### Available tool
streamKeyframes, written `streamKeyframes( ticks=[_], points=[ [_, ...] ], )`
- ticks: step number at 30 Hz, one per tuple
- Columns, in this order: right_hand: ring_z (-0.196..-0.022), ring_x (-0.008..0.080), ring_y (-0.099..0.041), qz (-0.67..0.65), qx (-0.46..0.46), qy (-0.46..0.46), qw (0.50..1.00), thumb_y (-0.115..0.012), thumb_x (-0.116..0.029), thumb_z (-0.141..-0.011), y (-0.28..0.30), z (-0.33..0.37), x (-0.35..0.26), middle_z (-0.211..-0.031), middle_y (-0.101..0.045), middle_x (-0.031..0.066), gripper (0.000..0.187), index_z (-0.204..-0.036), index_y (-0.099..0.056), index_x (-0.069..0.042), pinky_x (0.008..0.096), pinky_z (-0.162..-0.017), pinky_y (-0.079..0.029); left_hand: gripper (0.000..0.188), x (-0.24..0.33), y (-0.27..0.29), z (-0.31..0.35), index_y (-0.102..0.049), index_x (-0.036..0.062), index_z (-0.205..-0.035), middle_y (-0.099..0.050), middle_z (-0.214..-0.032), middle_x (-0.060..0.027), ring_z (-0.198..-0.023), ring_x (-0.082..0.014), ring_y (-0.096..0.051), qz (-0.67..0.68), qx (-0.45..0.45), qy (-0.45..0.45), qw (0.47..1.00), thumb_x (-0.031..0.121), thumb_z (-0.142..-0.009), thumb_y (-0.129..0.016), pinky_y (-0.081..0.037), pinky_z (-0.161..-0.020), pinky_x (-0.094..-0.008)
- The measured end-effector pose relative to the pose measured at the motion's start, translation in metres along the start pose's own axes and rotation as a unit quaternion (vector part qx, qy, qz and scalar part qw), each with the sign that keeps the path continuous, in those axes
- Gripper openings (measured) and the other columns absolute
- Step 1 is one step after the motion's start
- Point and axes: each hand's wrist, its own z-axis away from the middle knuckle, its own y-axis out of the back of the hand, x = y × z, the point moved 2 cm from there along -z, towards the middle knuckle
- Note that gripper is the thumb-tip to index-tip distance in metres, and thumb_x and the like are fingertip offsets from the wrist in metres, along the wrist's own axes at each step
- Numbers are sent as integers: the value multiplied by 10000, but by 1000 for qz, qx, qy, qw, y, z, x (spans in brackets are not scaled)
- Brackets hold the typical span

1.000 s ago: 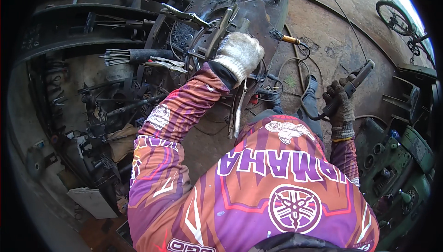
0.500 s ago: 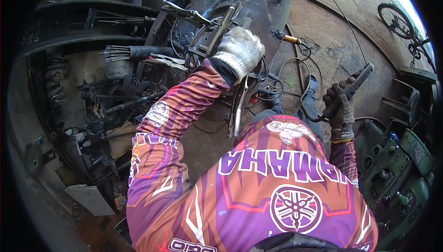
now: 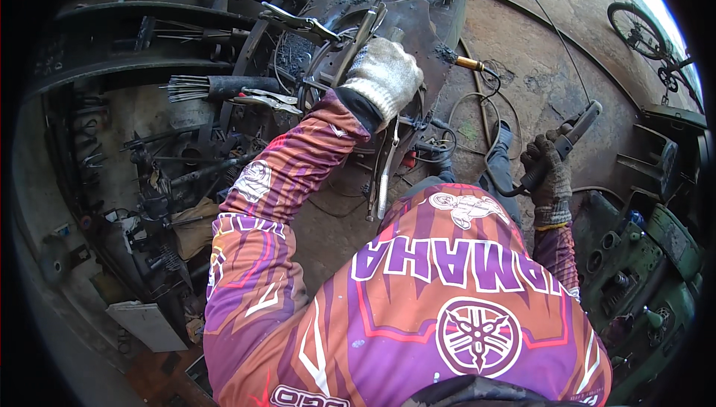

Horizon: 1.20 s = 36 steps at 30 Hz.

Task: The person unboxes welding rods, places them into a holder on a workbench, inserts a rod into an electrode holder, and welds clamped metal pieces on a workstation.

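My left hand [image 3: 383,75], in a pale work glove, is closed over the dark metal work table [image 3: 420,23]. Its fingers curl out of sight, so what they grip is hidden. A short metal tube end [image 3: 397,36] shows just beyond the knuckles, and a long steel bar [image 3: 361,40] slants past the hand's left side. Locking pliers [image 3: 302,21] are clamped at the far left of it, and another pair [image 3: 388,168] hangs below the wrist. My right hand [image 3: 550,176], gloved too, is wrapped round a welding electrode holder [image 3: 578,130]. From the holder a long thin rod [image 3: 553,27] points up and away.
A brass-coloured cylinder with a cable [image 3: 469,63] sits at the table's right edge. Cables [image 3: 485,120] loop over the floor. Green machinery [image 3: 634,258] stands at right, a bicycle [image 3: 638,30] at far right. Steel racks [image 3: 149,12] and a bundle of rods [image 3: 190,88] lie left.
My left hand has shifted slightly to the left over the work. My right hand keeps the electrode holder in nearly the same place.
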Motion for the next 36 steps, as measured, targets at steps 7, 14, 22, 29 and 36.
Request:
streamKeyframes(
  ticks=[7, 14, 22, 29, 36],
  points=[
    [-855, 157, -569, -24, -6, 0, 1000, -742, -55, -910, -1, 4, -2, -1072, -569, -12, 581, -1386, -482, -265, 321, -703, -504, 221, -5, -3, 1, -781, 234, -1071, -760, -1057, -44, -1036, -226, -721, -7, 7, -4, 1000, 177, -907, -645, -566, -882, -381],
    [-862, 182, -610, 5, 24, -5, 1000, -730, -32, -915, 0, 3, -5, -1089, -582, -5, 586, -1395, -481, -257, 348, -722, -533, 219, -14, -6, 1, -789, 237, -1054, -762, -1046, -16, -1040, -221, -712, 8, 43, -21, 999, 179, -894, -650, -562, -900, -377],
    [-859, 177, -617, 16, 32, -27, 999, -744, -36, -904, 12, 1, 1, -1045, -595, 19, 553, -1363, -519, -245, 341, -716, -533, 237, -11, -8, -1, -788, 231, -1055, -763, -1037, -11, -1033, -211, -712, 4, 54, -25, 998, 158, -890, -636, -560, -900, -374],
    [-809, 207, -662, 65, 73, 3, 995, -785, -116, -886, 7, 7, -3, -960, -630, 67, 448, -1265, -545, -105, 395, -711, -598, 283, -15, -8, 0, -786, 216, -1090, -762, -1066, -18, -1045, -221, -707, 14, 74, -32, 997, 112, -871, -641, -559, -913, -378],
    [-810, 208, -663, 74, 86, -2, 994, -791, -121, -880, 13, 7, -1, -966, -635, 62, 475, -1282, -539, -109, 403, -725, -605, 292, -14, -6, -1, -783, 200, -1100, -762, -1072, -23, -1046, -226, -706, 19, 68, -32, 997, 94, -872, -635, -558, -916, -378]
  ],
)
